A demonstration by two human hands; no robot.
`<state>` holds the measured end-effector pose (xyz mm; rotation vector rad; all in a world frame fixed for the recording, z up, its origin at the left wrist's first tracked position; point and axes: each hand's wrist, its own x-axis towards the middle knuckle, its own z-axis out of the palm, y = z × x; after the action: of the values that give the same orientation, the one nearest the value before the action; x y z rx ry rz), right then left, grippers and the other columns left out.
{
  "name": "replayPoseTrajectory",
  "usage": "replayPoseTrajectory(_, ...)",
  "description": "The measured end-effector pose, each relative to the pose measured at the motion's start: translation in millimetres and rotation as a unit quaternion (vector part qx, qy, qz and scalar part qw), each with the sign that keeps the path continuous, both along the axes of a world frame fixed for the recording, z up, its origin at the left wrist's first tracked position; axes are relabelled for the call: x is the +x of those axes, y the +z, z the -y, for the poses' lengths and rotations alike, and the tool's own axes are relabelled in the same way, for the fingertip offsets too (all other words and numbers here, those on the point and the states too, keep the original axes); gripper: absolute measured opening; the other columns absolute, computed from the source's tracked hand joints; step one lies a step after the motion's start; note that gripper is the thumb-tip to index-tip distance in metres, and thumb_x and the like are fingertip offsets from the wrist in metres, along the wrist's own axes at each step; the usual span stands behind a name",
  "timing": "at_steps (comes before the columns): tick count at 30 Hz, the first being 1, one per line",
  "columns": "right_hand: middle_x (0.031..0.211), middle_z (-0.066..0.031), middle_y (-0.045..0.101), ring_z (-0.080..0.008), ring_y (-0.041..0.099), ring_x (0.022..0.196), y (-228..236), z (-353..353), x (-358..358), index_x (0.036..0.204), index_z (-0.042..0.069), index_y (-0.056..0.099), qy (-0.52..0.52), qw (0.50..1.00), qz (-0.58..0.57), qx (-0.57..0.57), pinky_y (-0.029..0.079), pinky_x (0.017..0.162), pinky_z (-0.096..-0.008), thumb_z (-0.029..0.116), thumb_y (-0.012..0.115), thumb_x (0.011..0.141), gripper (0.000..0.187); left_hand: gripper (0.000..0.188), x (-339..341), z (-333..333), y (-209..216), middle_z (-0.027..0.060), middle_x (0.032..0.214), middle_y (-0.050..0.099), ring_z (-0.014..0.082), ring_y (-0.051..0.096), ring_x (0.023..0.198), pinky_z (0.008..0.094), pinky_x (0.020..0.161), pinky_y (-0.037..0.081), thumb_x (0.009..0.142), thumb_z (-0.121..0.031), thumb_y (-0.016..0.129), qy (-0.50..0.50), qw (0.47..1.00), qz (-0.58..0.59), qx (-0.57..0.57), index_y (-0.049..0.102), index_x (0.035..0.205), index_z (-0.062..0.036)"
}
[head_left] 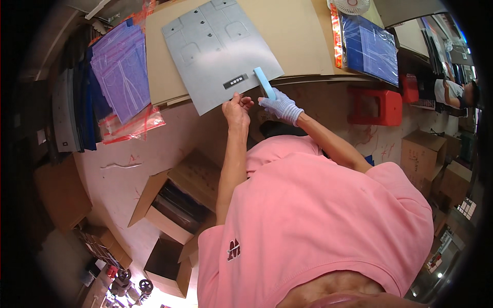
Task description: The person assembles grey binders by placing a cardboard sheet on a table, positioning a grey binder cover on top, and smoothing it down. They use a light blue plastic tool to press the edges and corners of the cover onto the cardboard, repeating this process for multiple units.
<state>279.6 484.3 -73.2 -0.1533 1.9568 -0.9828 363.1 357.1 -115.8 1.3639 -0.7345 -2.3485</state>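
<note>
Your grey panel lies aslant on the tan table, its near-left corner jutting past the table's near edge and its near-right corner close to that edge. To its right, the tabletop runs on as far as a blue pack in clear wrap, with a white fan at the far side. To its left, beside the table, purple sheets lie in a slipping-looking stack. On the floor, a red stool stands near the table's right end, and a carton with its flaps spread sits to the near left, well apart from your left forearm.

Your right hand, gloved, is clamped around the near end of a pale blue bar; the bar's far end overlaps the panel near its near-right corner, but you can't tell whether it presses there. Your left hand, bare, has its fingers loosely curled, the thumb at the panel's near edge just short of a dark label; whether it pinches the edge you can't tell.

Your left forearm points almost straight away from you; your right forearm slants far and leftward, bringing both hands near each other.
</note>
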Motion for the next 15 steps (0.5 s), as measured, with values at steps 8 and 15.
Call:
replayPoseTrajectory(8, 0.071, -0.0079, 0.061, -0.0169, 0.059, 0.059, -24.7, 0.7, 0.6, 0.095, 0.003, 0.053, -0.031, 0.999, 0.021, -0.029, 0.048, 0.053, -0.0322, 0.037, 0.067, 0.079, 0.040, 0.020, -5.3, 0.2, -3.1, 0.0134, 0.092, 0.057, 0.0262, 0.061, 0.078, 0.0408, 0.065, 0.054, 0.091, -0.013, 0.056, 0.022, 0.998, -0.040, 0.036, 0.052, 0.105, 0.0013)
replayPoseTrajectory(15, 0.073, -0.0083, 0.061, -0.0169, 0.059, 0.059, -24.6, -0.4, 2.9, 0.095, 0.004, 0.052, -0.036, 0.999, -0.011, -0.009, 0.048, 0.053, -0.0322, 0.038, 0.067, 0.079, 0.040, 0.020, -15.0, -4.2, 0.1, 0.0163, 0.094, 0.058, 0.0308, 0.062, 0.080, 0.0433, 0.068, 0.058, 0.087, 0.000, 0.057, 0.065, 0.995, -0.059, 0.036, 0.050, 0.105, 0.0044)
